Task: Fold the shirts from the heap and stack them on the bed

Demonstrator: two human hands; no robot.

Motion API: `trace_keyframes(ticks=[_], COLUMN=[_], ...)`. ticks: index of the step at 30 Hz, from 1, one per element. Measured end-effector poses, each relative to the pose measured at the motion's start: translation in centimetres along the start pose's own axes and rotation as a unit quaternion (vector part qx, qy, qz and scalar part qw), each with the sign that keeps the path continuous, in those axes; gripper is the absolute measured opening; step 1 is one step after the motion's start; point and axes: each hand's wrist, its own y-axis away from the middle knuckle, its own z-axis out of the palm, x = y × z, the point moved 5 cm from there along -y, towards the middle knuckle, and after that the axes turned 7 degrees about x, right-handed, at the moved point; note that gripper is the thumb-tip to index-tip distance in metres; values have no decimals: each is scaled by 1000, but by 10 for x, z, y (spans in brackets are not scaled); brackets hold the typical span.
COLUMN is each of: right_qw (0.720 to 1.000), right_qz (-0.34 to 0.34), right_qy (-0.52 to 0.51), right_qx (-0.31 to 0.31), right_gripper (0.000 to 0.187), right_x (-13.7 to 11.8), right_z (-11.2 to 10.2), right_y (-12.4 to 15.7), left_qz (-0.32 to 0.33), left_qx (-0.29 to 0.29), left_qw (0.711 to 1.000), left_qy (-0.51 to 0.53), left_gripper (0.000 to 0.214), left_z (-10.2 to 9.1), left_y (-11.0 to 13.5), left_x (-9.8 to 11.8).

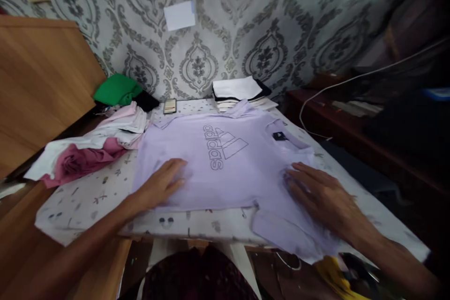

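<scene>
A lilac T-shirt (239, 183) with an outlined adidas logo lies spread sideways across the table. Its collar, with a dark label, points to the right, and the near sleeve hangs toward the front edge. My left hand (163, 183) is over the lower half of the shirt with its fingers stretched out and thumb apart. Over the near shoulder, by the sleeve, my right hand (323, 192) has its fingers extended, slightly smeared by motion. Neither hand shows cloth gripped in it.
A patterned white cloth (94, 197) covers the table. Pink and white clothes (87, 154) and a green garment (117, 90) are piled at the left. Folded clothes (239, 89) are stacked by the wall. A white cable (337, 85) runs along the right.
</scene>
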Motion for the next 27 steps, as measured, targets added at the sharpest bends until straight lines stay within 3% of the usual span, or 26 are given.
trace_keyframes(ticks=[5,9,11,14,18,21,24,27], right_qw=[988,951,919,872,868,868,860,847], right_qz=[-73,-144,-210,-294,-328,-331,-287,-232], right_qy=[-133,-249,-292,-326,-297,-292,-345,-408], right_qx=[-31,-117,-160,-220,-227,-225,-241,-250], right_gripper=[34,34,33,29,19,20,20,16], right_x=[-64,-144,-197,-278,-352,-370,-367,-360], right_z=[22,35,35,35,46,55,60,62], right_y=[-45,-77,-86,-92,-96,-98,-101,-102], left_qz=[-148,-268,-333,-384,-388,-385,-388,-439], left_qx=[52,136,144,133,149,138,177,217], left_qw=[981,937,910,891,891,899,900,870], left_qy=[-109,-178,-200,-204,-181,-156,-92,55], left_gripper=[48,46,44,40,26,14,12,20], left_z=[-33,-63,-75,-81,-80,-79,-87,-90], left_y=[26,55,66,69,53,44,45,56], left_x=[-106,-161,-180,-196,-195,-193,-195,-201])
